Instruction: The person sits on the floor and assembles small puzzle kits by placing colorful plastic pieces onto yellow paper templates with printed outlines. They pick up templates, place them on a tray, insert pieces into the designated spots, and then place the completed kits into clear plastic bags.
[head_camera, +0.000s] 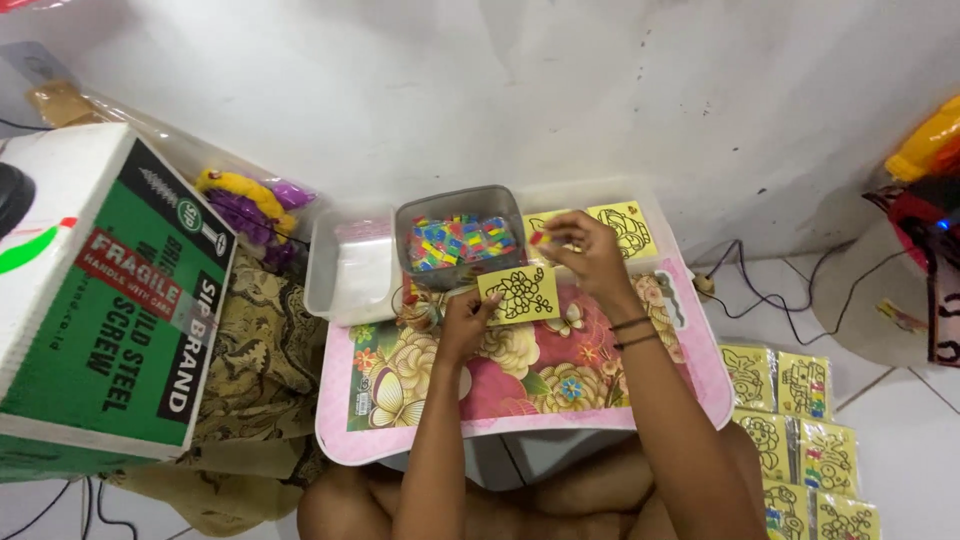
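Green-and-white carton (100, 300) at left; bagged yellow cards (795, 430) at right.

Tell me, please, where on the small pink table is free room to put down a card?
The near half of the floral table is bare, between both forearms and toward the front edge. The far edge is crowded: grey container, clear tray, yellow cards. The left hand holds a card.

Left hand (462, 325) holds yellow card (519, 293); right hand (590, 255) pinches small pieces (540, 238).

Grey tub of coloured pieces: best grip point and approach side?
Probably the near rim of the grey tub, approached from above on the person's side: its top is open and its walls stand upright. The right hand and left hand, holding a yellow card, crowd that side.
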